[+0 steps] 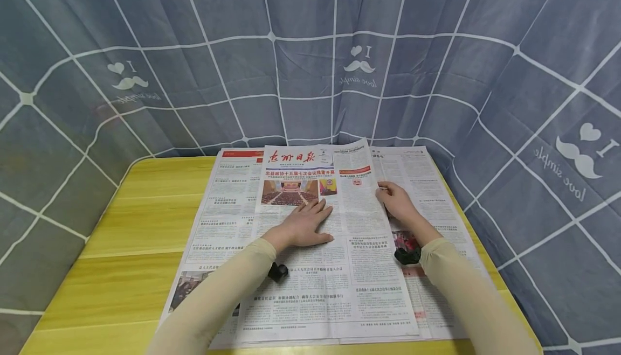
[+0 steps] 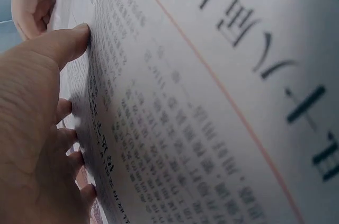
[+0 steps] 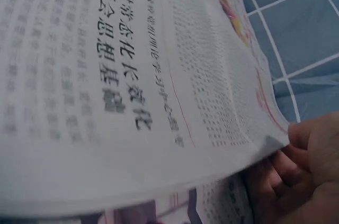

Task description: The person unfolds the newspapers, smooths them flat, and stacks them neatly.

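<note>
A folded newspaper [image 1: 373, 312] with a red masthead and a photo of a hall lies over a wider, spread newspaper sheet [image 1: 432, 193]. My left hand [image 1: 301, 227] rests on its front page just below the photo, fingers spread and straight. At the page's right edge, my right hand [image 1: 399, 204] pinches the paper. In the right wrist view the thumb of my right hand [image 3: 312, 166] is on top of the edge with the fingers beneath, and the edge is lifted off the sheet below. The left wrist view shows my left hand [image 2: 32, 118] touching the printed page.
The papers lie on a yellow wood-grain table [image 1: 145, 220]. A grey-blue curtain [image 1: 301, 75] with white grid lines surrounds the back and sides. Black wrist devices show at the left wrist [image 1: 278, 272] and right wrist [image 1: 407, 256].
</note>
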### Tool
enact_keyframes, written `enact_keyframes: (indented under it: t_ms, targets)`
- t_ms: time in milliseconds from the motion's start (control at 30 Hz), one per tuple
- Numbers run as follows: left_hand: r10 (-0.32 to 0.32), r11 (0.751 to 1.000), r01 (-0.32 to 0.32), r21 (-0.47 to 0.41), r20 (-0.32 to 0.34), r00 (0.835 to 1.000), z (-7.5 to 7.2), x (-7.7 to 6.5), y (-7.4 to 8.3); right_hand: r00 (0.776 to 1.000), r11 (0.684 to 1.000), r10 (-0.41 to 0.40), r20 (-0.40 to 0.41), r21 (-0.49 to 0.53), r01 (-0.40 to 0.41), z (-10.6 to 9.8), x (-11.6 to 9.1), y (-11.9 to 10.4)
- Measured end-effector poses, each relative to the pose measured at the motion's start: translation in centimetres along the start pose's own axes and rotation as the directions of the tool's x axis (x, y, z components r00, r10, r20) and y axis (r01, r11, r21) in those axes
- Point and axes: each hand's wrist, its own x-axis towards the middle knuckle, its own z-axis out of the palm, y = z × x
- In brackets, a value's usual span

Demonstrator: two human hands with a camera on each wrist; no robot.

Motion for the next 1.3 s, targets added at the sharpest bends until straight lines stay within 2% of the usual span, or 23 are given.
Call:
enact_keyframes:
  t_ms: [100, 267, 400, 500, 600, 667, 800, 867, 933, 1100, 1300]
  targets:
    - [-0.003, 1.0, 0.003, 0.011, 0.001, 1.0, 0.0, 0.1, 0.0, 0.998, 0.992, 0.001, 0.069, 0.127, -0.009, -0.6, -0.4, 0.2]
    - [-0.01, 1.0, 0.01, 0.024, 0.011, 1.0, -0.2, 0.2, 0.1, 0.993, 0.969, 0.003, 0.122, 0.245, -0.033, -1.0, -1.5, 0.3]
    - [-0.016, 1.0, 0.016, 0.025, 0.015, 1.0, -0.3, 0.2, 0.2, 0.984, 0.933, 0.012, 0.177, 0.353, -0.074, -0.7, -2.8, 0.1]
    - [-0.02, 1.0, 0.02, 0.024, 0.011, 1.0, -0.2, 0.3, 0.4, 0.979, 0.915, 0.011, 0.204, 0.394, -0.092, -0.4, -3.6, 0.0]
    - [-0.009, 1.0, 0.009, -0.013, -0.006, 1.0, -0.1, 0.3, 0.8, 0.978, 0.914, -0.009, 0.21, 0.399, -0.077, 0.0, -4.2, -0.1]
    - [0.014, 0.998, -0.015, -0.067, -0.019, 1.0, 0.0, 0.4, 1.2, 0.979, 0.912, -0.016, 0.204, 0.405, -0.07, 0.3, -4.5, -0.3]
    - [0.073, 0.979, -0.08, -0.189, -0.044, 0.996, 0.2, 0.7, 2.2, 0.98, 0.908, -0.029, 0.196, 0.416, -0.057, 0.7, -4.8, -0.8]
    - [0.079, 0.96, -0.088, -0.267, -0.044, 0.996, 0.3, 1.0, 2.7, 0.98, 0.91, -0.037, 0.195, 0.411, -0.047, 0.9, -4.9, -1.0]
    - [0.075, 0.928, -0.086, -0.363, -0.046, 0.996, 0.3, 1.2, 3.1, 0.979, 0.912, -0.044, 0.197, 0.408, -0.042, 1.1, -5.1, -1.2]
    - [0.06, 0.809, -0.099, -0.579, -0.088, 0.994, 0.1, 1.7, 4.0, 0.98, 0.912, -0.047, 0.196, 0.409, -0.038, 1.4, -5.3, -1.5]
    - [0.011, 0.684, -0.082, -0.725, -0.102, 0.995, 0.1, 2.0, 4.7, 0.981, 0.911, -0.051, 0.19, 0.411, -0.033, 1.7, -5.5, -1.6]
